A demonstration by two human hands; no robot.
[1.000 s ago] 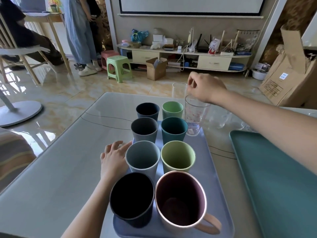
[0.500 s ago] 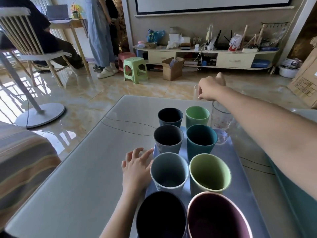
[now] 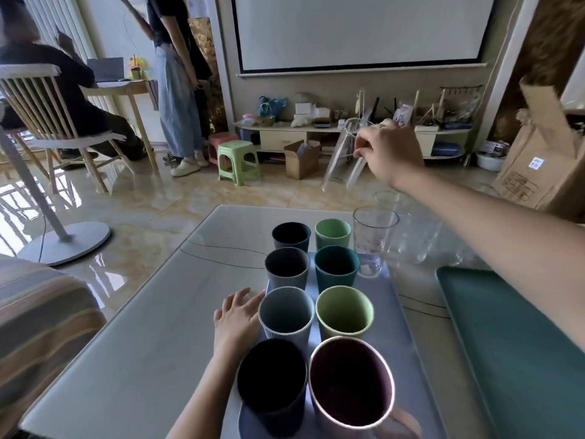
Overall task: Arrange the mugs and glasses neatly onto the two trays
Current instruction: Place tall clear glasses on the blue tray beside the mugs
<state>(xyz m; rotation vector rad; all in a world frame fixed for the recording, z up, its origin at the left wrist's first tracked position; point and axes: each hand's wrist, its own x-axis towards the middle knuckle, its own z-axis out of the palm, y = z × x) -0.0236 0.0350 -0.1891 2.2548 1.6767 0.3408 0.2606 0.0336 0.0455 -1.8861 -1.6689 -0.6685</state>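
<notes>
Fingers [image 3: 364, 145] of right hand [image 3: 391, 153] pinching tilted glass [image 3: 343, 156] aloft, arm outstretched

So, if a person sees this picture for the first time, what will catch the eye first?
Most likely the clear glass that the right hand holds tilted in the air, beyond the table's far edge. Next, the two rows of coloured mugs standing on the grey tray in the middle, with the left hand resting beside them. The teal tray on the right holds nothing in view.
</notes>
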